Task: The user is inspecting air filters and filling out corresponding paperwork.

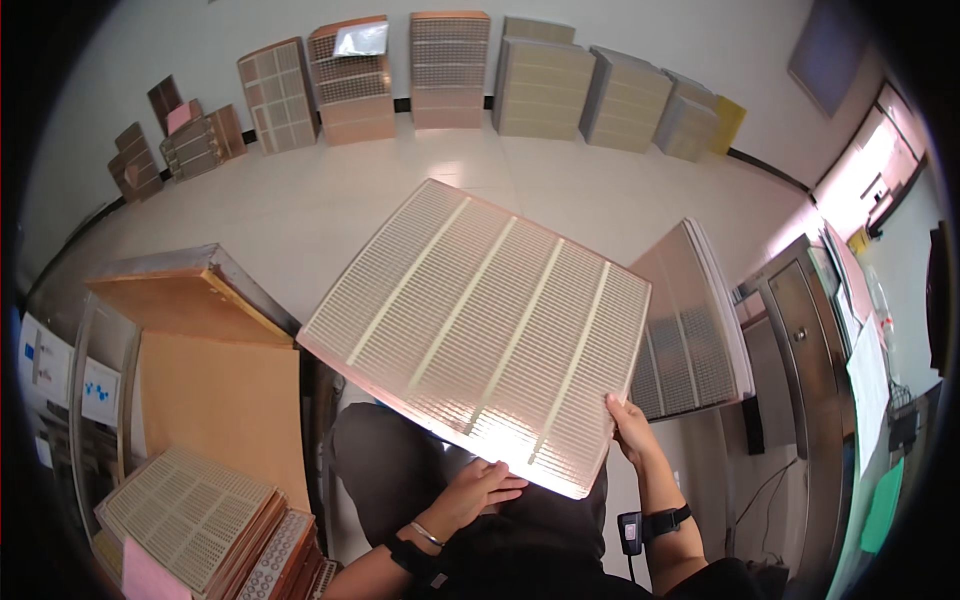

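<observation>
**Large gridded panel held up over the lap**

The pale floor [300, 215] takes up most of the view, running back to a white wall where stacks of gridded panels [450, 70] lean in a row — brownish ones to the left, paler beige ones to the right. At the lower left stands a metal cart [120, 330] bearing plain brown boards [215, 400], and in front of it sits a pile of smaller gridded sheets [185, 515] with a pink slip at its corner. To the right, a stack of panels [690, 320] leans beside a steel cabinet [810, 340].

In the middle is the large gridded panel [480, 325], a thin square sheet with rows of fine slots split by pale strips. It is raised above the person's dark-trousered lap, tilted so its far corner points toward the wall, and light glares off its near edge.

The right hand [630, 425] holds the panel at its near right corner — fingers closed on the edge, thumb on top. The left hand [480, 490] lies at the panel's near edge, fingers stretched and slightly spread, their tips touching the rim or reaching just under it; a firm grip cannot be told here. A dark strap circles each wrist, and a thin bracelet shows on the left.
</observation>
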